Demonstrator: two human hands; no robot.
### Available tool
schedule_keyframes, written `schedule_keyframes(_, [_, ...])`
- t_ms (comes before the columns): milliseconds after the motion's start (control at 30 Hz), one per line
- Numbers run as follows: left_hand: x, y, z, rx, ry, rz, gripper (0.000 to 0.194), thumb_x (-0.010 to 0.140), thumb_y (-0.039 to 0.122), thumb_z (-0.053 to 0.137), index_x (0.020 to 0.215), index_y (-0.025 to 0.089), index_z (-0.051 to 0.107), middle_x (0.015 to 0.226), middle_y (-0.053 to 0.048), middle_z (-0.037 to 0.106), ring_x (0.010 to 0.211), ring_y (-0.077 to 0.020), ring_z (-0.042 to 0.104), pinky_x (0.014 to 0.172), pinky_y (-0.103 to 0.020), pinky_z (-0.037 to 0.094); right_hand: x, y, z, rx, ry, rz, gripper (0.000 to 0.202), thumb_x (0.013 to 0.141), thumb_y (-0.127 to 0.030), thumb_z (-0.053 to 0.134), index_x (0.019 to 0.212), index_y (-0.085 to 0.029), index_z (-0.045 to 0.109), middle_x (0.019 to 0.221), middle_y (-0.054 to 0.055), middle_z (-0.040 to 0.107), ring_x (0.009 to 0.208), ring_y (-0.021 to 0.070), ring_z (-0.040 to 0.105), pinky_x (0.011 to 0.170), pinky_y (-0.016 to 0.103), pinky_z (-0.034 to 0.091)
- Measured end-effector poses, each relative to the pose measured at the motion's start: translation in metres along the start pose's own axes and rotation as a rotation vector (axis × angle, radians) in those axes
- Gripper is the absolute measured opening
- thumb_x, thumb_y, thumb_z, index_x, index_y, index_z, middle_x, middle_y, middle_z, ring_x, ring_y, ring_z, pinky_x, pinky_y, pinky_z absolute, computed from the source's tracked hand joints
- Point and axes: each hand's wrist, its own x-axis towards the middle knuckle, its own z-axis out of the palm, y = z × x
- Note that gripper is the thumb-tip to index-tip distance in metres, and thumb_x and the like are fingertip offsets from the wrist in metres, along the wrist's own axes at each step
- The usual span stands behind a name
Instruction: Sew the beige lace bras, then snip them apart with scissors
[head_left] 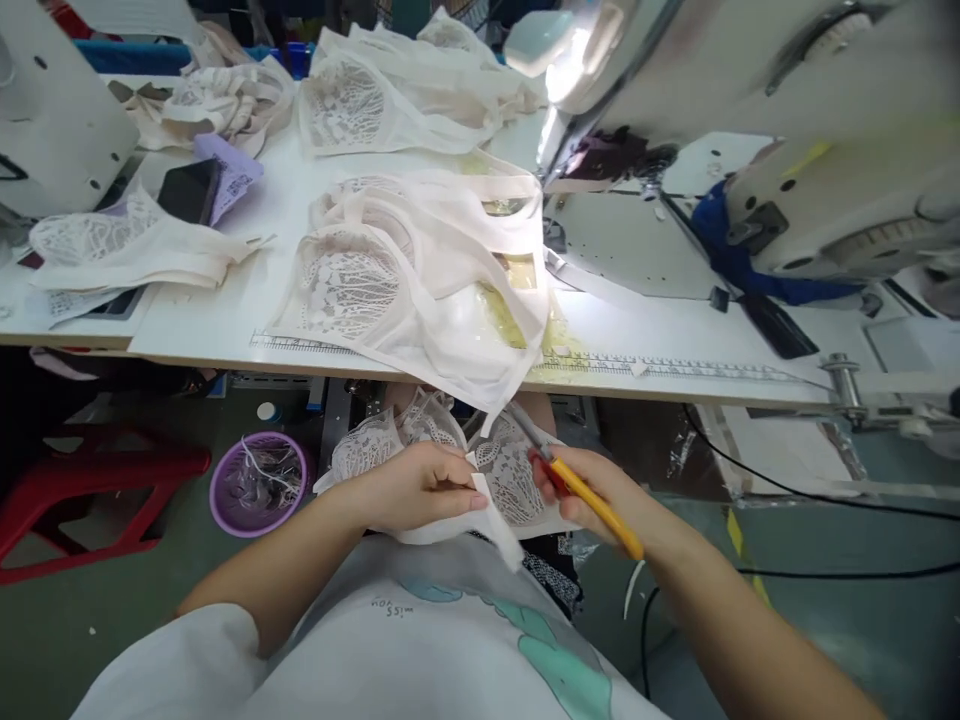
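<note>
My left hand is closed in a pinch on the white band of a lace bra that lies across my lap. The band's loose end hangs past my fingertips. In my right hand is a pair of orange-handled scissors, with the metal blades pointing up and left over the lace. Whether the blades touch the fabric I cannot tell. Just above, on the table edge, lies another white lace bra, its straps spread to the right and one end drooping over the edge.
A sewing machine with a lit lamp stands at the right. More bras lie at the back and a part-made one at the left, near a phone. Below are a purple basket and red stool.
</note>
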Motion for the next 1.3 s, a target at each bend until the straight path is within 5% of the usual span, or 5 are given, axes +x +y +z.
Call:
schedule_keyframes(233, [0.010,0.012,0.015,0.632,0.244,0.456,0.023,0.089,0.018,0.044,0.103,0.017,0.062,0.083,-0.008,0.067,0.074,-0.0156,0.059,0.064,-0.026,0.044,-0.009,0.001,0.032,0.373,0.239,0.058,0.030,0.082,-0.047,0.054,0.074,-0.019,0.045,0.070,-0.002,0.046,0.064,0.0128,0.043,0.058,0.025,0.037])
schedule_keyframes(467, [0.023,0.018,0.035,0.798,0.075,0.636,0.022,0.089,0.012,0.041,0.099,0.012,0.060,0.074,-0.008,0.064,0.067,-0.0163,0.057,0.062,-0.029,0.045,-0.009,0.009,0.038,0.128,0.238,0.257,0.026,0.062,-0.025,0.068,0.067,-0.020,0.043,0.063,-0.004,0.045,0.058,0.0115,0.039,0.051,0.022,0.032])
schedule_keyframes(633, [0.021,0.013,0.037,0.689,0.049,0.466,0.023,0.086,0.011,0.045,0.101,0.015,0.061,0.080,-0.008,0.066,0.073,-0.0166,0.059,0.065,-0.029,0.048,-0.009,0.000,0.034,0.131,0.339,0.309,0.026,0.062,-0.022,0.066,0.066,-0.021,0.040,0.065,-0.002,0.046,0.060,0.0131,0.040,0.054,0.025,0.035])
schedule_keyframes(933, [0.009,-0.005,0.042,0.298,0.498,-0.089,0.048,0.085,0.028,0.050,0.130,0.017,0.036,0.061,0.005,0.055,0.050,-0.0089,0.049,0.047,-0.018,0.038,-0.026,0.005,0.049,0.683,0.367,0.001,0.048,0.063,-0.055,0.071,0.088,-0.019,0.051,0.081,0.001,0.055,0.071,0.0147,0.052,0.064,0.028,0.045])
schedule_keyframes(1300, [0.008,-0.004,0.043,0.317,0.491,-0.060,0.059,0.087,0.023,0.045,0.140,0.015,0.021,0.057,0.007,0.045,0.050,-0.0101,0.043,0.050,-0.020,0.035,-0.028,0.018,0.063,0.478,0.534,0.043,0.024,0.080,-0.040,0.060,0.073,-0.021,0.047,0.066,-0.001,0.046,0.060,0.0137,0.044,0.052,0.026,0.039])
